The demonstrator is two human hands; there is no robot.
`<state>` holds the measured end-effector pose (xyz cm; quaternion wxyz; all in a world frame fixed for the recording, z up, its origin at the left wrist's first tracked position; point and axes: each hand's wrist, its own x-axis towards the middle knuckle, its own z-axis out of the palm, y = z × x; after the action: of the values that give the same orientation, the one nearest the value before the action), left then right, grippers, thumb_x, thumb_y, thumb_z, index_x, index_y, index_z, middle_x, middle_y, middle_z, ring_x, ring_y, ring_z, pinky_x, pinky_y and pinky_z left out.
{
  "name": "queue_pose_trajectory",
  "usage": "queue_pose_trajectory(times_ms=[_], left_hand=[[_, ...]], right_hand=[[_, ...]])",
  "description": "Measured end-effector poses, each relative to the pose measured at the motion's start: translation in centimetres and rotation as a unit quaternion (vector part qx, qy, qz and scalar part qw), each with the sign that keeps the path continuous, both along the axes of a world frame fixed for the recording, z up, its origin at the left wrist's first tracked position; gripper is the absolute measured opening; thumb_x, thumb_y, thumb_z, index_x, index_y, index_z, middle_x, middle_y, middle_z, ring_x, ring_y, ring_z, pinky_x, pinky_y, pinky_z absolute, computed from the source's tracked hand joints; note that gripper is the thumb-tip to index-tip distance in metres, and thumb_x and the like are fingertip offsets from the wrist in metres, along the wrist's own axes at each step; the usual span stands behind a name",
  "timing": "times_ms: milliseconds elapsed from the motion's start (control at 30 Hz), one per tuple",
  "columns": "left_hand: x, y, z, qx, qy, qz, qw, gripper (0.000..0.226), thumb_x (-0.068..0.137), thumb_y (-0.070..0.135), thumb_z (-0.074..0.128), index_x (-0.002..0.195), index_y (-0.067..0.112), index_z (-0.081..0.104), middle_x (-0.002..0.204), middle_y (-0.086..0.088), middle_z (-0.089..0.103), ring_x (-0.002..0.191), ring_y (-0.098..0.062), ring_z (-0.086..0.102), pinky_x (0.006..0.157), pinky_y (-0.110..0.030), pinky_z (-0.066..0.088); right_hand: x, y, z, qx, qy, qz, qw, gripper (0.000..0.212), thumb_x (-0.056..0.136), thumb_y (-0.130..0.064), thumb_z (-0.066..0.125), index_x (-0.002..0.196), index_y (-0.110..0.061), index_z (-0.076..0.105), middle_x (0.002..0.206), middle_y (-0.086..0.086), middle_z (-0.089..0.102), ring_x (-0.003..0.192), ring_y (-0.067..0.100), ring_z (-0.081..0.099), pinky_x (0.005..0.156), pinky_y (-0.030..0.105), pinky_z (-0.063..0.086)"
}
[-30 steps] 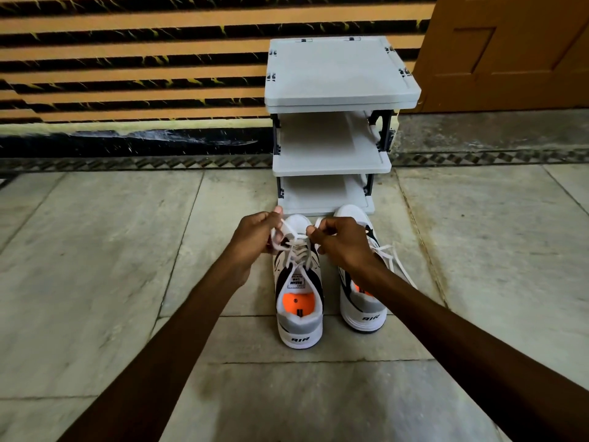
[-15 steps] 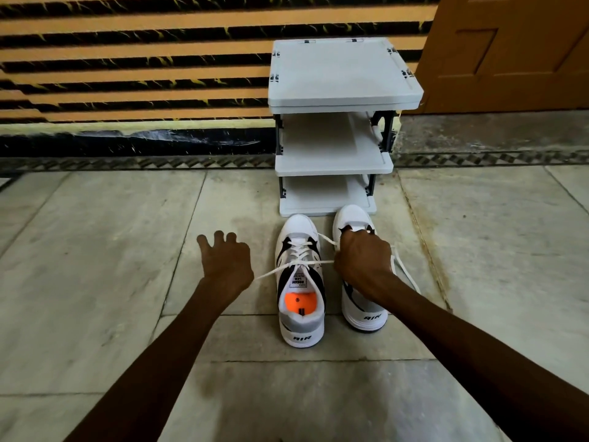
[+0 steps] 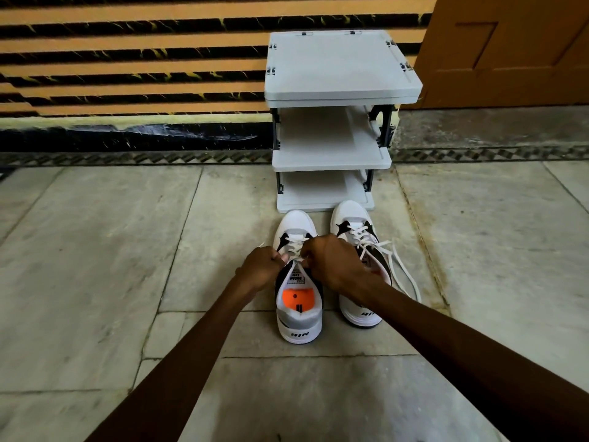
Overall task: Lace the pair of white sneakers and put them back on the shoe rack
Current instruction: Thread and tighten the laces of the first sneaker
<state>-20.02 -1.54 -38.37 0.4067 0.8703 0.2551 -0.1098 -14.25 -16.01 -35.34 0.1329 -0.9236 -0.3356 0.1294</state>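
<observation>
Two white low-top sneakers with black side panels stand side by side on the grey stone-tiled floor (image 3: 95, 282), toes pointing at the bottom tier of the white plastic three-shelf shoe rack (image 3: 331, 154), which stands against the wall striped in orange and black. On the left sneaker (image 3: 298, 314), with its orange insole showing and "AIR" on the heel, both hands meet over the upper eyelets. The left hand (image 3: 259, 266) has its fingers curled together and clamped on one end of the white shoelace (image 3: 294, 247), a short tip of which pokes out past the knuckles. The right hand (image 3: 331, 263) is closed in the same way on the other end, just beside the tongue. The right sneaker (image 3: 358, 237), partly hidden behind the right wrist, is laced through its eyelets, and its loose lace ends (image 3: 404, 266) trail across the floor to its right.
</observation>
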Motion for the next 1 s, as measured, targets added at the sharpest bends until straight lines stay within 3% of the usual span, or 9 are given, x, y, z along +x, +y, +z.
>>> queue_pose_trajectory(times_ms=[67,167,300,567,633,700,767,867,1000], left_hand=[[0.2,-0.5,-0.2,0.032,0.007,-0.001,0.999,0.039,0.099,0.034,0.043,0.079,0.004,0.059,0.083,-0.018,0.062,0.086,-0.035,0.058,0.076,-0.038,0.043],[0.3,-1.2,-0.1,0.195,-0.004,0.000,0.981,0.028,0.098,0.031,0.041,0.106,0.009,0.056,0.112,-0.010,0.064,0.111,-0.032,0.055,0.089,-0.039,0.032],[-0.6,-1.4,0.2,0.360,-0.033,-0.073,0.929,0.019,0.094,0.025,0.044,0.106,0.014,0.054,0.109,-0.006,0.064,0.110,-0.029,0.051,0.087,-0.041,0.028],[-1.3,-1.1,1.5,0.399,0.005,-0.131,0.908,0.016,0.091,0.023,0.048,0.098,0.020,0.062,0.100,-0.001,0.066,0.107,-0.026,0.051,0.086,-0.041,0.025],[-1.0,0.4,1.8,0.313,0.033,-0.103,0.943,0.024,0.094,0.033,0.048,0.082,0.023,0.066,0.088,0.006,0.067,0.099,-0.019,0.053,0.084,-0.039,0.023],[-0.7,1.7,2.2,0.075,0.029,-0.054,0.995,0.034,0.093,0.043,0.051,0.070,0.025,0.069,0.080,0.012,0.066,0.089,-0.012,0.056,0.094,-0.036,0.029],[-1.0,2.1,3.0,-0.133,-0.038,-0.015,0.990,0.030,0.095,0.029,0.056,0.069,0.024,0.070,0.080,0.007,0.068,0.084,-0.006,0.059,0.093,-0.028,0.039],[-1.4,2.0,4.0,-0.205,-0.097,0.004,0.974,0.018,0.095,0.010,0.054,0.087,0.010,0.070,0.088,0.002,0.068,0.085,0.000,0.057,0.076,-0.010,0.043],[-1.4,1.5,3.6,-0.279,-0.170,0.066,0.943,0.019,0.091,0.005,0.059,0.106,-0.001,0.069,0.095,-0.002,0.072,0.084,0.004,0.066,0.073,-0.005,0.048]], right_hand=[[0.1,0.1,0.2,0.011,0.007,-0.004,1.000,0.024,0.085,-0.022,0.065,0.108,-0.019,0.071,0.108,0.014,0.071,0.097,0.034,0.067,0.082,0.041,0.055],[0.0,0.1,0.5,0.002,-0.013,-0.011,1.000,0.022,0.082,-0.019,0.066,0.102,-0.016,0.073,0.103,0.014,0.071,0.092,0.034,0.067,0.076,0.036,0.052],[-0.4,-0.4,0.9,-0.041,-0.048,-0.023,0.998,0.021,0.079,-0.017,0.067,0.099,-0.010,0.071,0.099,0.016,0.070,0.089,0.035,0.067,0.069,0.033,0.045],[0.1,-0.7,1.2,-0.061,0.014,-0.021,0.998,0.025,0.083,-0.022,0.063,0.103,-0.010,0.070,0.104,0.016,0.069,0.097,0.037,0.067,0.078,0.036,0.050],[0.9,-1.2,1.4,-0.040,0.076,-0.010,0.996,0.023,0.084,-0.020,0.059,0.098,-0.005,0.071,0.100,0.018,0.071,0.093,0.035,0.068,0.077,0.034,0.053],[1.5,-1.9,1.8,0.008,0.159,-0.008,0.987,0.019,0.085,-0.011,0.058,0.092,-0.002,0.074,0.094,0.011,0.074,0.081,0.020,0.068,0.075,0.027,0.054],[1.7,-2.4,2.5,0.117,0.273,-0.053,0.953,0.017,0.090,-0.003,0.057,0.095,0.005,0.072,0.092,0.009,0.071,0.072,0.005,0.060,0.063,0.009,0.048],[1.9,-2.5,3.3,0.274,0.359,-0.120,0.884,0.017,0.094,-0.001,0.052,0.091,0.004,0.068,0.091,0.009,0.067,0.075,0.003,0.059,0.060,0.000,0.043],[2.0,-2.0,2.9,0.363,0.431,-0.173,0.808,0.027,0.096,-0.006,0.052,0.076,-0.017,0.067,0.095,0.001,0.070,0.093,0.012,0.065,0.075,0.018,0.049]])
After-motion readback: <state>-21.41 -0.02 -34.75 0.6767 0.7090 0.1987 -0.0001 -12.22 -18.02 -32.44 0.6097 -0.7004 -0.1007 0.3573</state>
